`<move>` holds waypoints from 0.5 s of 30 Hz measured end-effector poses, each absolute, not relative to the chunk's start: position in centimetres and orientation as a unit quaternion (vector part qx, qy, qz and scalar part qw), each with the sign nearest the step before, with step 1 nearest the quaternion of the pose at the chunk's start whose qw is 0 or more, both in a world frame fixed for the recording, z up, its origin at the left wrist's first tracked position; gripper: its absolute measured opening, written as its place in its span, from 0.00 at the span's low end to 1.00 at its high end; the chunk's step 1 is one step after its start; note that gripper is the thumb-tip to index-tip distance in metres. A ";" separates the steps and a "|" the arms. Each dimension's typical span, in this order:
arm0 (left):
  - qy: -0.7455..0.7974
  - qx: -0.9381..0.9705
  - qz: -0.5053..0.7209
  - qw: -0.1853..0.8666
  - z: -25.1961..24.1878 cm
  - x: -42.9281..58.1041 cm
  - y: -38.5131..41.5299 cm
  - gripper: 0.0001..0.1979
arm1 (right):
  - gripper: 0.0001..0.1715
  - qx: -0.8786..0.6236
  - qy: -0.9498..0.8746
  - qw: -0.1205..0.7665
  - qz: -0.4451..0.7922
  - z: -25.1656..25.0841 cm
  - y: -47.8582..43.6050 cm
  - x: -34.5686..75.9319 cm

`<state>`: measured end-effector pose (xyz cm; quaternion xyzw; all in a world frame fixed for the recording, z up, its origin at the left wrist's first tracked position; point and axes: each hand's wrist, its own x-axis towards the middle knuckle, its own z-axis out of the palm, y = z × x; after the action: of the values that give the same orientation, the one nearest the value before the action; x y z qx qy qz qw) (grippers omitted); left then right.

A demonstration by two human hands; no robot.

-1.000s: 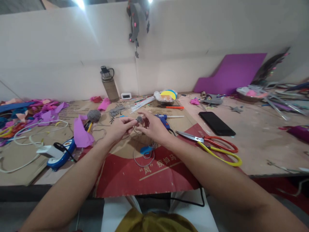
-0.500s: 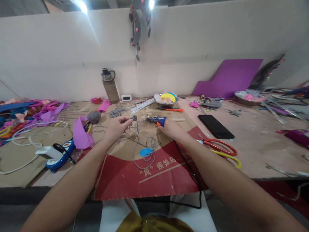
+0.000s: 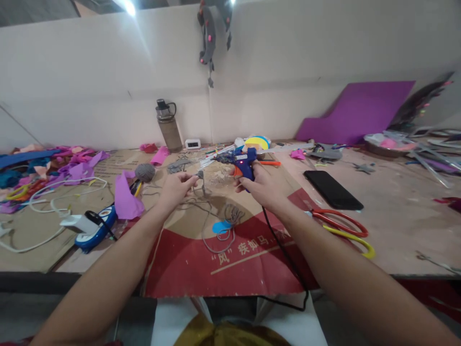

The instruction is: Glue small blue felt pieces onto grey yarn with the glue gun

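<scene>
My right hand (image 3: 257, 180) grips a blue glue gun (image 3: 246, 161) with an orange trigger, held above the cardboard with its nozzle toward the left. A black cord (image 3: 276, 235) hangs from its handle. My left hand (image 3: 179, 188) pinches a small grey piece (image 3: 200, 174), perhaps felt, between thumb and fingers; its exact shape is too small to tell. Grey yarn (image 3: 219, 251) trails below it in loose loops over the cardboard (image 3: 180, 269). Under part of these loops lies a blue oval piece (image 3: 221, 227). The grey yarn ball (image 3: 145, 172) sits farther left.
Red-and-yellow-handled scissors (image 3: 345, 222) and a black phone (image 3: 332, 190) lie at right. A bottle (image 3: 169, 132) and small white clock (image 3: 192, 143) stand by the wall. Left are a blue power strip (image 3: 95, 235), white cable and felt scraps (image 3: 77, 175).
My right hand has lifted the glue gun up off the cardboard. My left hand stays nearly in place with the grey piece. The view has shifted slightly.
</scene>
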<state>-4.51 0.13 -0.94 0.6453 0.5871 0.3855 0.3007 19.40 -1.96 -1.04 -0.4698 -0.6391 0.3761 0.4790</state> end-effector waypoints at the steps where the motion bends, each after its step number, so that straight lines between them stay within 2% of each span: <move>1: 0.591 0.644 0.386 0.295 -0.9 -4.5 0.1 0.14 | 0.19 -0.443 -0.644 0.484 0.394 -0.9 -2.3 19.1; 3: 0.600 0.639 0.385 0.287 -0.9 -4.4 0.1 0.14 | 0.16 -0.419 -0.668 0.472 0.395 -0.8 -2.8 18.7; 8: 0.603 0.641 0.385 0.279 -0.5 -4.1 -0.3 0.15 | 0.09 -0.437 -0.742 0.422 0.283 -1.3 -3.3 18.8; 15: 0.600 0.637 0.392 0.283 -0.2 -4.0 -0.6 0.16 | 0.10 -0.456 -0.762 0.379 0.261 -1.0 -3.6 18.8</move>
<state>-4.02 -0.62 -0.19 0.6374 0.5997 0.3924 0.2830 18.75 -3.60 -0.97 -0.4555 -0.7622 0.2612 0.3785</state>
